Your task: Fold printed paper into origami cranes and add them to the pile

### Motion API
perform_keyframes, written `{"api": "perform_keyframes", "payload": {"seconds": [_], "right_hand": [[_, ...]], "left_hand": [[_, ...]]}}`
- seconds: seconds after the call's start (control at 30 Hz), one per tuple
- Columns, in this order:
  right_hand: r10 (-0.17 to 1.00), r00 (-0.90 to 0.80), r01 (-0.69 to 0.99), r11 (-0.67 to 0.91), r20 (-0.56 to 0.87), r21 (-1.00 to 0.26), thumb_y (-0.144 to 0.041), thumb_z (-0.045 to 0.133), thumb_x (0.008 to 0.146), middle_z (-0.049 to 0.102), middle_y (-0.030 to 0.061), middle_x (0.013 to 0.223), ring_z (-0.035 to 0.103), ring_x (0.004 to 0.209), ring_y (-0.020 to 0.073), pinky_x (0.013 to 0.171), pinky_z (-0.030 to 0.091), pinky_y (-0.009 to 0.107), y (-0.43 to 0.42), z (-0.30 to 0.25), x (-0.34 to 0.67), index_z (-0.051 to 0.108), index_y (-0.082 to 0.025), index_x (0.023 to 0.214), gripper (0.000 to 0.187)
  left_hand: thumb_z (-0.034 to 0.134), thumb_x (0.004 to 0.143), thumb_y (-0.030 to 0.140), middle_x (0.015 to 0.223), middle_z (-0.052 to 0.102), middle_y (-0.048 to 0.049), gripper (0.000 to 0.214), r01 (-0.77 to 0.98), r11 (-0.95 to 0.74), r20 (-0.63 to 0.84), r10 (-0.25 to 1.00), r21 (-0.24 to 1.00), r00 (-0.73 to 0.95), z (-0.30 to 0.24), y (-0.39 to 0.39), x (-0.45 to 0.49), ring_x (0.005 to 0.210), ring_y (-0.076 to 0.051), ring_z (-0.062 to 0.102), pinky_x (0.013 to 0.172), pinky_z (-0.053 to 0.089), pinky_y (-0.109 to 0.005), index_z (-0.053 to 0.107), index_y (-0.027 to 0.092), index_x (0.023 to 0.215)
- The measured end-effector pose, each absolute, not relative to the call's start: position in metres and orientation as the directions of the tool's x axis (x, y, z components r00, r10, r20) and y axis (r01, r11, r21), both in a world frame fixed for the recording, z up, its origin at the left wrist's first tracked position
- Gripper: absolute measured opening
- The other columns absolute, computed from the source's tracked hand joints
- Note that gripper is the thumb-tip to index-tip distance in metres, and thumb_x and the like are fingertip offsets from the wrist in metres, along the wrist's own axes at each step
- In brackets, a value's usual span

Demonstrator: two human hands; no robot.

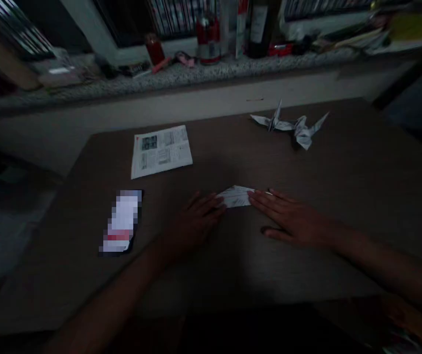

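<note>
A small folded piece of newsprint paper (236, 196) lies on the dark wooden table (233, 275) in front of me. My left hand (192, 223) rests flat beside its left edge, fingers stretched out and touching the paper. On the right edge my right hand (290, 219) lies flat, fingertips pressing the fold, thumb spread out.
Two finished paper cranes (292, 125) stand at the far right of the table. A flat newsprint sheet (161, 150) lies at the far left, and a phone (121, 221) nearer me. Behind the table runs a stone ledge (196, 73) with cans, bottles and clutter.
</note>
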State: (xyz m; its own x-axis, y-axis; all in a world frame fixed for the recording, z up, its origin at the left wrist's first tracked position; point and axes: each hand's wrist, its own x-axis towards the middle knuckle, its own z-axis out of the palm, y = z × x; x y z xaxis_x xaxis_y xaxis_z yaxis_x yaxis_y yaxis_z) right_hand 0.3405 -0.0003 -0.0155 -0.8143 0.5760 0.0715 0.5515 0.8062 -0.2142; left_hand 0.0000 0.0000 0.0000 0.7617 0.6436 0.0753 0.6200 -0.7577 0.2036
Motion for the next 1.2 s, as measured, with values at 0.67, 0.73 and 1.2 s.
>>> {"api": "perform_keyframes", "payload": {"seconds": [0.67,0.73,1.2], "right_hand": [[0.690,-0.695,0.577,0.702,0.201,-0.417,-0.031,0.048,0.107,0.044,0.0110,0.163,0.043,0.149,0.0262,0.121,0.042,0.050,0.011,-0.018,0.346,0.030,-0.025,0.164,0.060],[0.690,-0.684,0.570,0.707,0.235,-0.418,-0.029,0.051,0.106,0.048,0.0096,0.161,0.045,0.148,0.0262,0.120,0.043,0.049,0.011,-0.018,0.346,0.041,-0.026,0.160,0.055],[0.620,-0.716,0.538,0.782,0.320,-0.314,-0.023,0.058,0.102,0.067,0.0133,0.140,0.062,0.131,0.0303,0.107,0.055,0.050,0.021,-0.015,0.339,0.072,-0.022,0.128,0.029]], "left_hand": [[0.045,0.109,0.030,0.154,0.055,-0.0103,0.039,0.631,-0.757,0.098,0.650,0.168,0.754,0.003,0.003,0.003,0.145,-0.028,0.049,0.119,0.041,-0.050,0.058,0.018,0.144],[0.046,0.109,0.031,0.153,0.056,-0.0104,0.039,0.635,-0.757,0.098,0.652,0.157,0.752,0.003,0.002,0.005,0.144,-0.028,0.049,0.119,0.041,-0.050,0.058,0.019,0.144],[0.052,0.106,0.030,0.141,0.064,-0.0104,0.031,0.652,-0.746,0.121,0.666,0.139,0.736,0.004,0.009,0.013,0.125,-0.030,0.061,0.101,0.051,-0.049,0.065,0.023,0.134]]}}
